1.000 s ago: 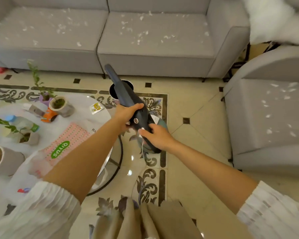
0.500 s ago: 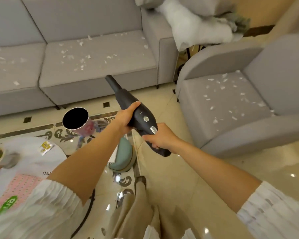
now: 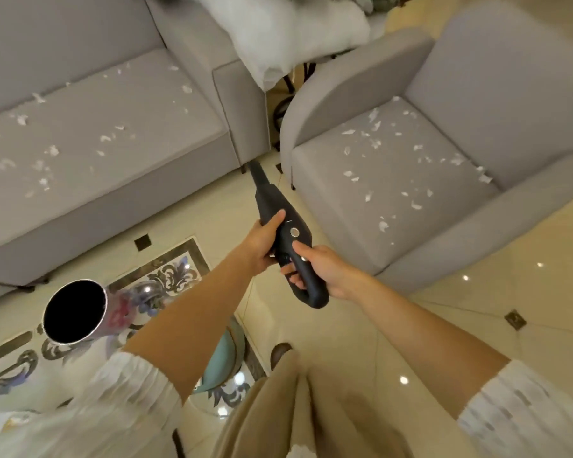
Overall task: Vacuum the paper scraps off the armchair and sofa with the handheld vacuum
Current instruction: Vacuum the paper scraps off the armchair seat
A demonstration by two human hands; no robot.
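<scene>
A dark handheld vacuum is held in mid-air over the floor, its nozzle pointing toward the gap between sofa and armchair. My left hand grips its body from the left. My right hand grips the looped handle, thumb lying along its top near the button. The grey armchair stands to the right, its seat strewn with white paper scraps. The grey sofa is on the left, with more paper scraps scattered over its seat cushion.
A round bin with a black opening stands on the patterned floor at lower left. A teal object sits under my left arm. White fluffy pillows lie on the sofa's arm. Glossy tile floor stretches to the right.
The view has swung right and moved closer to the armchair; the coffee table has left the view. The vacuum, held in both hands, now points between sofa and armchair.
</scene>
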